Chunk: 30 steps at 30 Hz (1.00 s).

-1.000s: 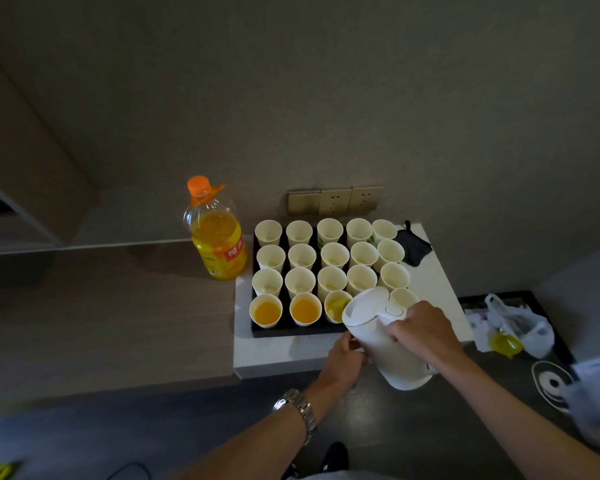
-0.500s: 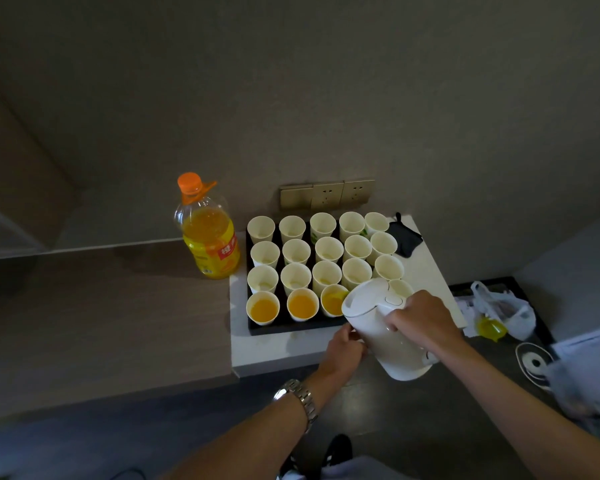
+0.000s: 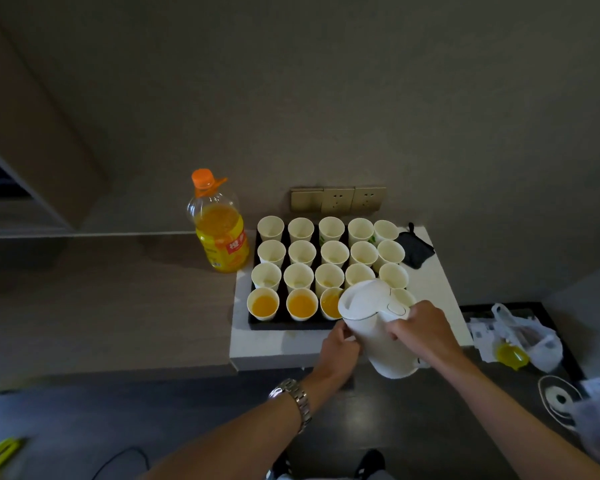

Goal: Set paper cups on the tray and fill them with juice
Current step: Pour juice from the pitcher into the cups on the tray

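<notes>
- A white kettle (image 3: 378, 323) tilts over the near row of paper cups (image 3: 300, 252) on a black tray (image 3: 284, 323), spout above the third cup (image 3: 330, 302), part full of juice
- Right hand (image 3: 421, 332) fingers wrap the handle; left hand (image 3: 340, 348) fingers hold the kettle's lower side
- Two cups to its left hold juice; the rows behind look empty
- Risk: tipping too fast could overflow or miss the rim, since the kettle hides that cup
- Cups stand touching, so a nudge could topple neighbours
- A juice bottle (image 3: 219, 226) stands left of the tray on the worktop (image 3: 430, 289)
</notes>
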Each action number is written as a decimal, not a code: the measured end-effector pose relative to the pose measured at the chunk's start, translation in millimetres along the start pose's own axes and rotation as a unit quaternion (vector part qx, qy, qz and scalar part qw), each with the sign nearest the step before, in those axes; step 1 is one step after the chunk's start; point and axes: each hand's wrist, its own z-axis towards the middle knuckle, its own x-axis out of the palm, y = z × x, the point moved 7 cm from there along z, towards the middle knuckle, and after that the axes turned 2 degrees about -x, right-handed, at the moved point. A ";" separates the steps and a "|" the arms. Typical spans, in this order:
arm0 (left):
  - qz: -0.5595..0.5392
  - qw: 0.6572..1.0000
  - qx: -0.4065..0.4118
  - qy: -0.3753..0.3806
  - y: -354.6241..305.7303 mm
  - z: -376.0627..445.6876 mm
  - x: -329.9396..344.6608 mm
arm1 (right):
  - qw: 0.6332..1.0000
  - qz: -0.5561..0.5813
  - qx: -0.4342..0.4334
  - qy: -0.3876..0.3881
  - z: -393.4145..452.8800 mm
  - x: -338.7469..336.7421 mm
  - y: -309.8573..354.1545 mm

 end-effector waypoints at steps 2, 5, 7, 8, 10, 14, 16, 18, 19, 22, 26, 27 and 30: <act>-0.010 1.000 0.014 -0.026 -6.5 -3.2 1.6 | 1.000 0.023 -0.014 0.004 0.8 -2.2 -4.3; -0.030 0.998 0.030 -0.057 -16.0 -7.4 5.0 | 0.998 0.059 -0.024 0.014 2.5 -5.8 -12.8; -0.029 0.997 0.040 -0.066 -22.9 -9.7 10.4 | 0.997 0.076 -0.027 0.021 5.3 -9.6 -20.5; -0.027 0.996 0.042 -0.074 -25.7 -10.7 13.2 | 0.996 0.079 -0.028 0.024 7.3 -11.4 -25.1; -0.026 0.995 0.045 -0.085 -29.7 -11.3 20.4 | 0.995 0.089 -0.028 0.025 11.6 -15.8 -34.4; -0.020 0.993 0.049 -0.105 -36.1 -12.2 37.0 | 0.993 0.106 -0.042 0.025 16.6 -26.6 -48.6; -0.020 0.992 0.047 -0.117 -37.2 -11.3 44.8 | 0.993 0.109 -0.047 0.027 18.1 -33.5 -53.2; -0.022 0.991 0.046 -0.120 -39.8 -12.2 53.6 | 0.992 0.112 -0.051 0.034 19.8 -38.9 -58.1; -0.022 0.991 0.046 -0.121 -40.9 -12.0 57.9 | 0.991 0.115 -0.053 0.037 20.8 -41.4 -60.6; -0.017 0.991 0.047 -0.125 -42.1 -10.3 70.0 | 0.990 0.120 -0.056 0.040 24.1 -47.3 -70.8; -0.011 0.990 0.046 -0.130 -41.0 -9.4 85.1 | 0.991 0.107 -0.060 0.052 28.0 -50.9 -85.1; -0.011 0.991 0.045 -0.129 -40.3 -9.0 88.6 | 0.991 0.102 -0.061 0.054 29.4 -51.5 -88.2; -0.011 0.991 0.043 -0.123 -38.0 -7.0 98.5 | 0.992 0.093 -0.060 0.053 32.6 -56.3 -94.4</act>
